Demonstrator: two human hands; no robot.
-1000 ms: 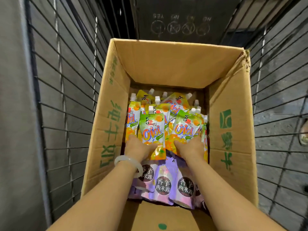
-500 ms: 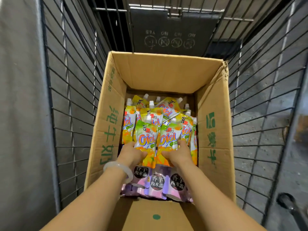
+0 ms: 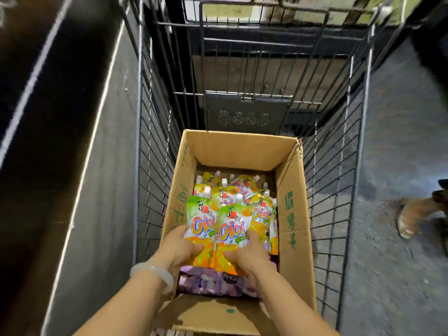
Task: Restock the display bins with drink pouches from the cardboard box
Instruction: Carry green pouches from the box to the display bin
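Grey concrete floor (image 3: 392,146) runs on either side of a wire shopping cart (image 3: 145,166) made of thin dark metal bars, and an open cardboard box (image 3: 294,238) sits inside the cart's basket. Plain brown corrugated board forms the box, with green printed characters on its raised side flaps.

Inside it stand glossy orange drink pouches (image 3: 238,187), flat-bodied with small white screw spouts at the top, printed in green, yellow and orange with "Oici" in orange letters. Nearer the person lie purple pouches (image 3: 213,284), shiny and crinkled, partly hidden under the wrists.

Both hands are lifting a bunch of the orange pouches just above the rest. The left hand (image 3: 179,248) grips the lower edge of the left front pouch (image 3: 201,224), fingers curled behind it and thumb on the front. The right hand (image 3: 247,255) clamps the bottom of the right front pouch (image 3: 232,229), fingers wrapped across its face. A smooth, pale, translucent bangle (image 3: 152,275) circles the left wrist.

At the far right edge a sandalled foot (image 3: 409,219) stands on the floor.
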